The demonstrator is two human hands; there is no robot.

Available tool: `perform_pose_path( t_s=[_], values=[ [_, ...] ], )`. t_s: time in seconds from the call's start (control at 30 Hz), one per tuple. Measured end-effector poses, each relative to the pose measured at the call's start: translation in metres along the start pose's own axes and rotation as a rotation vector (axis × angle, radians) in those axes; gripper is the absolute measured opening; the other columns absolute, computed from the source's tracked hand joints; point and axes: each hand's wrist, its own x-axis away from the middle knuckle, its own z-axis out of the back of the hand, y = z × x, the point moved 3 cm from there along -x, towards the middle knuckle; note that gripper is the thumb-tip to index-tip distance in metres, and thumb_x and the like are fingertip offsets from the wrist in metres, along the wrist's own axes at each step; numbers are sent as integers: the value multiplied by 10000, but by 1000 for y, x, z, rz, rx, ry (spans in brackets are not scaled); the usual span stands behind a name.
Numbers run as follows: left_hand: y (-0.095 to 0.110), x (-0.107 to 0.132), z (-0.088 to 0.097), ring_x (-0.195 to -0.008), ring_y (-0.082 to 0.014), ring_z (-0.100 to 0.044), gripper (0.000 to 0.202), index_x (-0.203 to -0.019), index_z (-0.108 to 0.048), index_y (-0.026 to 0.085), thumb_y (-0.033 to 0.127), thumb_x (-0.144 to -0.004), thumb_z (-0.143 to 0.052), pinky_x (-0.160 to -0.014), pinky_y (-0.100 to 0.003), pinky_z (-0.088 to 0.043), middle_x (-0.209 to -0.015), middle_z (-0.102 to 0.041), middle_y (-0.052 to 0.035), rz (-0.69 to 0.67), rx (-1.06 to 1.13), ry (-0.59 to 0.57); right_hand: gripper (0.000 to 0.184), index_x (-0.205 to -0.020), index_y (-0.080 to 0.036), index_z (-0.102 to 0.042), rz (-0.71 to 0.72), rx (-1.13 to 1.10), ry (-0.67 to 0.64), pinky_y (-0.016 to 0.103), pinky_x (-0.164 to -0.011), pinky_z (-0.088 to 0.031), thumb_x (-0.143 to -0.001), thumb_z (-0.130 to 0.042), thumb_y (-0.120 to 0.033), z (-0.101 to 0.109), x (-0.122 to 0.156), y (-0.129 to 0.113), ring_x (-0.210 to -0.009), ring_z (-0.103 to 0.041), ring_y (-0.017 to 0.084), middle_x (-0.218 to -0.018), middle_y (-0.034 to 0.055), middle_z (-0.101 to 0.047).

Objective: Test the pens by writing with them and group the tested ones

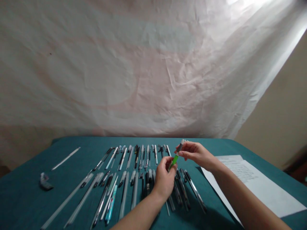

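Note:
Both my hands hold one pen with a green grip and a grey cap [177, 155] above the teal table [28, 198]. My left hand [164, 177] pinches the green lower end. My right hand [195, 154] pinches the grey upper end with its fingers closed. Under my hands lie two rows of several pens [134, 169], mostly clear or black, side by side on the cloth. One pen with a turquoise barrel [111, 199] lies in the near row.
A white printed sheet [254, 188] lies on the table to the right, under my right forearm. A long thin white stick [66, 158] lies at the far left, with a small grey object [45, 180] near it. A creased white sheet hangs behind the table.

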Motion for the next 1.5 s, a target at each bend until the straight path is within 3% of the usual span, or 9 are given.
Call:
perform_pose_path(
  t_s=[0.7,0.97,1.2,1.5],
  values=[
    [2,-1,0,-808,-177,-569,160,-903,-562,121,211,-770,-556,-748,-292,-429,-867,-621,-72,18,32,-2,207,-843,-142,-611,-22,-49,-27,223,-544,-418,-718,-662,-298,1,0,4,-675,-529,116,-851,47,-631],
    [4,-1,1,-768,-162,-566,155,-882,-576,125,220,-761,-568,-713,-271,-431,-832,-629,-56,21,18,11,245,-853,-139,-630,-63,-81,-10,221,-559,-403,-694,-681,-319,0,0,7,-647,-492,104,-742,11,-579],
    [9,0,0,-769,-167,-567,141,-868,-577,125,210,-756,-568,-716,-279,-430,-833,-633,-61,19,5,13,229,-841,-142,-613,-50,-113,-39,246,-648,-411,-704,-675,-316,-1,1,4,-676,-505,110,-733,0,-570],
    [12,0,1,-758,-164,-564,128,-866,-578,133,195,-757,-555,-703,-270,-427,-806,-623,-47,-19,-54,21,238,-806,-135,-589,-63,-71,-26,243,-647,-403,-715,-661,-342,-2,1,1,-676,-498,110,-725,2,-559]
  ],
)
